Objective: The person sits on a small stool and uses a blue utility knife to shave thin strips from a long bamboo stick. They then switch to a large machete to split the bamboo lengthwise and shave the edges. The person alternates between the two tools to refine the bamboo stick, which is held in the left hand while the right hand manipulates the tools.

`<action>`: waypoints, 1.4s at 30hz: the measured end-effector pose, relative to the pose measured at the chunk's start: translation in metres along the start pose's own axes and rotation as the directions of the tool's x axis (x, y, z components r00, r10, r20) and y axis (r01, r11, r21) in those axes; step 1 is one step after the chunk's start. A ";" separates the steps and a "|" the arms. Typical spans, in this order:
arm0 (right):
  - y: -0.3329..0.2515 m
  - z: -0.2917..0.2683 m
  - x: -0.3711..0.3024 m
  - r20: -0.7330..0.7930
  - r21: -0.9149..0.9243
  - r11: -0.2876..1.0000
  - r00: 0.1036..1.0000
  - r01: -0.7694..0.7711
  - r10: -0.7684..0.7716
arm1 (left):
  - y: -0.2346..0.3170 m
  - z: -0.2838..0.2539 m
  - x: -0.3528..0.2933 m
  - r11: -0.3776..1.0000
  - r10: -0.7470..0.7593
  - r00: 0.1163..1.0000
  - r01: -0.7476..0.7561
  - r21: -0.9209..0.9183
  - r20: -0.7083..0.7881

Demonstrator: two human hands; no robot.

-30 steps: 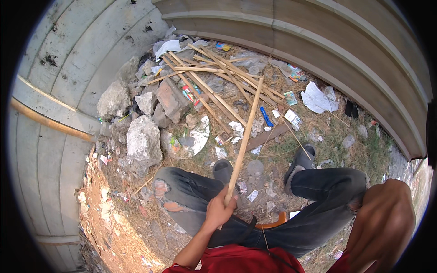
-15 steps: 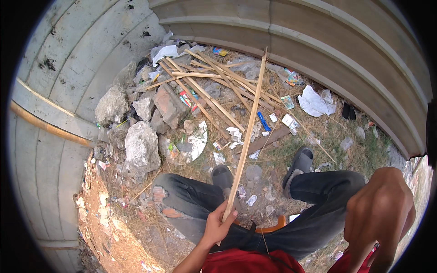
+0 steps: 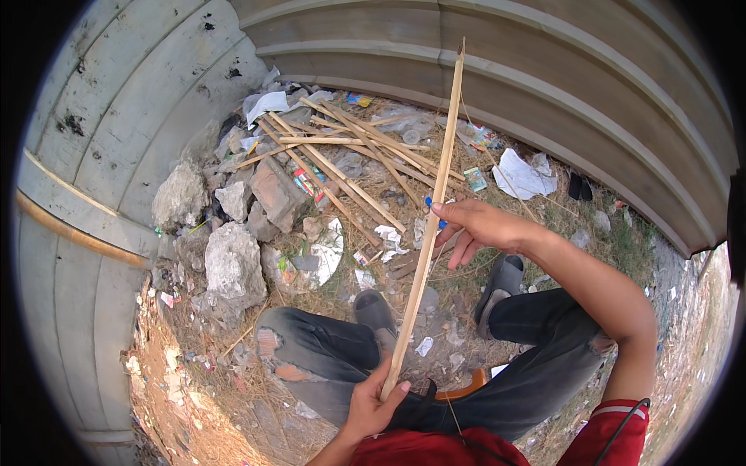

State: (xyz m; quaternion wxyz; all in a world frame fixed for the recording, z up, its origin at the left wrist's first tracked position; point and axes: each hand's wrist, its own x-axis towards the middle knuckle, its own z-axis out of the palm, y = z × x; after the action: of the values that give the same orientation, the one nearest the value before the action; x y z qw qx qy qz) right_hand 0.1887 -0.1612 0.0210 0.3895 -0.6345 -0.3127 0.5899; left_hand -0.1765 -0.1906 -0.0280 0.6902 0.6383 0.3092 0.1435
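Note:
My left hand is closed around the lower end of a long, pale wooden strip, which slants up and away. Halfway along it, my right hand pinches the strip between thumb and forefinger, its other fingers hanging loosely curled. A thin sliver trails beside the strip's upper part; where it joins is hard to make out. On the ground behind the strip and right hand lies a blue utility knife, mostly hidden. Several similar wooden strips lie crisscrossed beyond.
Grey rocks and a broken brick are heaped at the left. Ribbed metal sheets wall off the far side, pale panels the left. Paper scraps and litter cover the grass. An orange seat edge shows between my legs.
My right hand has come from the near right, reaching forward and left to take hold of the wooden strip midway. The left hand keeps its grip at the lower end. The view has shifted slightly.

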 end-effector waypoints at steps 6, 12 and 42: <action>-0.004 -0.002 0.005 -0.195 0.200 0.964 0.972 0.173 -0.134 | 0.000 -0.013 -0.017 0.998 -0.047 0.998 0.045 0.039 0.033; 0.004 -0.008 0.010 -0.224 0.178 0.957 0.956 0.229 -0.187 | -0.001 -0.034 -0.013 0.987 -0.133 0.981 0.119 0.105 0.144; 0.116 -0.112 0.156 -0.120 -0.940 0.332 0.989 -0.083 -0.092 | 0.014 -0.033 0.201 0.875 0.169 0.976 -0.086 0.476 -0.135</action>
State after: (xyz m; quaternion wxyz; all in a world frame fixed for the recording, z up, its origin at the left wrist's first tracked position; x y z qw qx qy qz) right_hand 0.3093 -0.0999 -0.1581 -0.0249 -0.7845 -0.5672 0.2495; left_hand -0.0392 -0.0433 -0.0627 0.4759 0.7898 0.3501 0.1646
